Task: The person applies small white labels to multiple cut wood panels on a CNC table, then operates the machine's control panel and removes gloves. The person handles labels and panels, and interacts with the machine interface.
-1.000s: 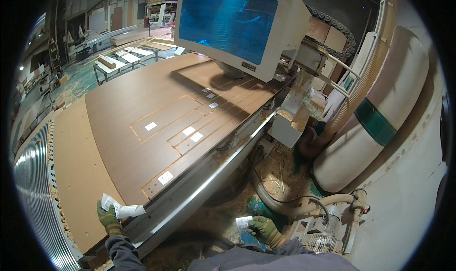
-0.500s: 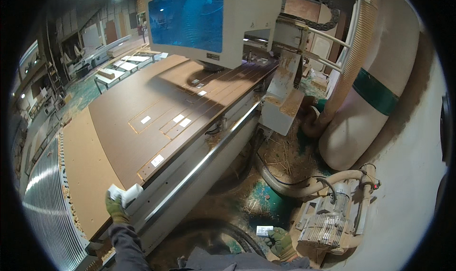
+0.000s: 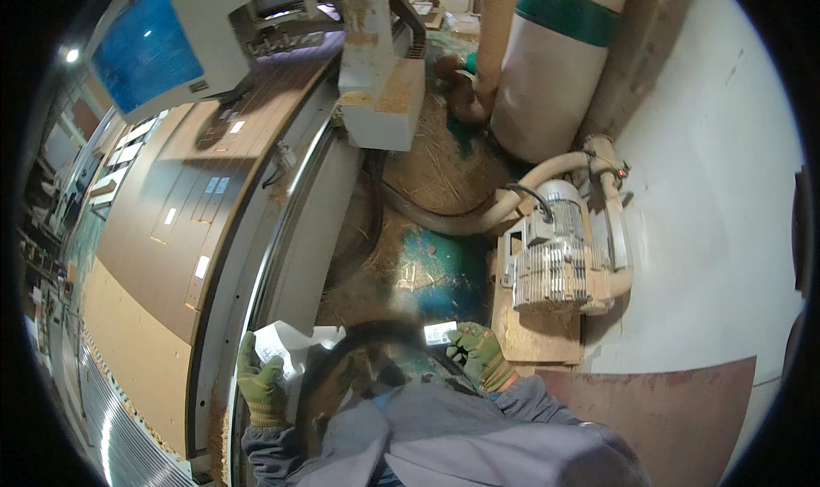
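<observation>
In my gloved left hand (image 3: 263, 384) is a bent strip of white paper labels (image 3: 286, 343), its loose end trailing to the right. That hand is closed around the strip beside the machine's metal side rail. My right hand (image 3: 483, 357), in the same kind of green glove, pinches a single printed white label (image 3: 440, 333) by its right end, in front of my body. On the machine bed lies a brown panel (image 3: 141, 243) with cut outlines, and several white labels, among them one near the corner (image 3: 202, 266), are stuck on it.
A cutting head with a blue window (image 3: 145, 51) stands over the panel. Right of the bed, a dusty pump motor (image 3: 559, 273) sits on a wooden base, joined to a thick hose (image 3: 461, 222). Wood chips litter the floor. A brown sheet (image 3: 658, 410) lies at the lower right.
My view has swung right and down. My left hand has come away from the panel's near corner with the label strip; my right hand has lifted its label higher into view.
</observation>
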`<action>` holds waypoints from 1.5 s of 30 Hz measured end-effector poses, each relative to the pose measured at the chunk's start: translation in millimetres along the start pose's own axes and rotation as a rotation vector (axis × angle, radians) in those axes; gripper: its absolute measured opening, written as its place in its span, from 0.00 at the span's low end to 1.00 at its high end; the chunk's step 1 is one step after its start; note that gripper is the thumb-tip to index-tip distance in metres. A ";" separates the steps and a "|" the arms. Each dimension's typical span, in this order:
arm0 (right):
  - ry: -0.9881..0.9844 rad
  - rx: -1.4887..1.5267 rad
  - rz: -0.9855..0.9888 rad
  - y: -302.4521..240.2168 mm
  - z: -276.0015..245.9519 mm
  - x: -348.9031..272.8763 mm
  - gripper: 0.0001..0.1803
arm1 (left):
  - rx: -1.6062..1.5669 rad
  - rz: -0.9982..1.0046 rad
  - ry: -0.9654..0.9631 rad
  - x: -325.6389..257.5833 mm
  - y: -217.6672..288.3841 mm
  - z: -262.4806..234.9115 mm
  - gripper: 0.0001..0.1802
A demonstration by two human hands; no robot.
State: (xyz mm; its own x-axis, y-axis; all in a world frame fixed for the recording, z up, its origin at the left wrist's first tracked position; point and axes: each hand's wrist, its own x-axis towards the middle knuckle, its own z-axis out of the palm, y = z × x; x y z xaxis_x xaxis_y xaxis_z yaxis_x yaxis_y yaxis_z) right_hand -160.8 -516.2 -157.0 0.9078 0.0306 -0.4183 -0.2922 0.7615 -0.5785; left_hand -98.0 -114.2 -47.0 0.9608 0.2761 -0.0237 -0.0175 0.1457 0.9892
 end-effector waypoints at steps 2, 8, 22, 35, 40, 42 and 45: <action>0.038 -0.095 -0.030 0.5 -4.7 -1.6 0.07 | -0.018 0.009 -0.020 -6.8 8.4 6.9 0.46; 0.048 -0.098 -0.120 6.7 -18.0 -12.5 0.09 | 0.054 -0.030 -0.026 -15.1 23.0 5.6 0.45; 0.310 -0.185 -0.197 6.8 -40.4 -32.7 0.08 | 0.178 0.010 -0.003 -21.9 40.4 7.2 0.37; 0.376 -0.065 -0.216 -2.3 -37.6 -36.2 0.06 | 0.178 0.082 0.043 -34.5 50.2 6.4 0.39; 0.337 -0.170 -0.172 -5.8 -33.9 -38.8 0.08 | 0.083 0.029 0.031 -34.5 48.8 1.2 0.39; 0.300 -0.354 -0.240 -2.0 -37.9 -40.8 0.09 | 0.051 0.076 0.000 -35.3 48.5 -2.5 0.38; 0.317 -0.037 -0.171 9.7 -51.6 -43.0 0.12 | 0.086 0.092 0.011 -39.0 50.4 -7.0 0.37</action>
State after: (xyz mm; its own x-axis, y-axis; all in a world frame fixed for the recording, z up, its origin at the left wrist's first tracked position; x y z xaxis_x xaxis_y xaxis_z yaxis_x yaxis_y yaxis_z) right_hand -218.2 -543.4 -180.7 0.8081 -0.3017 -0.5060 -0.1601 0.7142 -0.6814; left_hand -138.3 -111.0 2.9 0.9530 0.2955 0.0669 -0.0814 0.0370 0.9960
